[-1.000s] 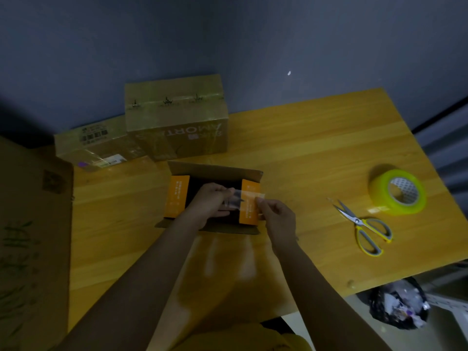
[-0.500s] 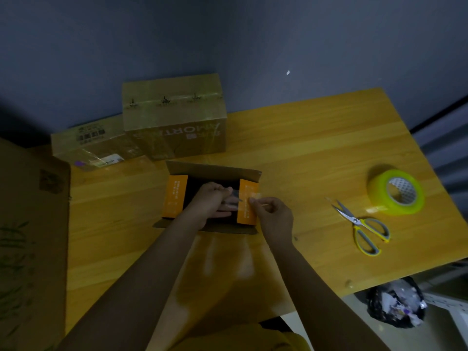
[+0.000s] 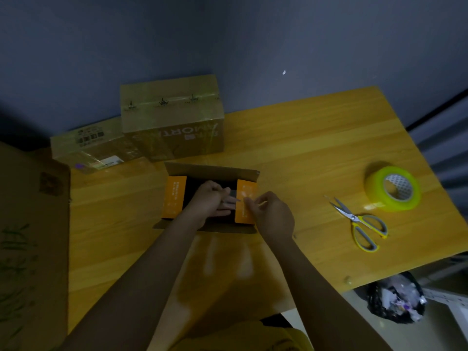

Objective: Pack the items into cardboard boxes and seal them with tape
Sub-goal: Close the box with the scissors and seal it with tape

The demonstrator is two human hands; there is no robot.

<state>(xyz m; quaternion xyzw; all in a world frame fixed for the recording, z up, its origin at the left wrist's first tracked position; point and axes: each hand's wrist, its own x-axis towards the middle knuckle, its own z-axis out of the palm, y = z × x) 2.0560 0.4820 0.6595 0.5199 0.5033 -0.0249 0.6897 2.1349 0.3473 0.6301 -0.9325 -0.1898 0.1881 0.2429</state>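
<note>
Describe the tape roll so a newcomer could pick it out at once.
Start at the wooden table and go to its right edge. The tape roll lies there, just beyond the tips of the yellow-handled scissors. It is the only round thing on the table: glossy yellow-green with a white core.

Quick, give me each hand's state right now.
Left hand: inside the open box, fingers extended, touching a clear piece of tape.
Right hand: pinches that tape's other end at the orange flap.
</note>
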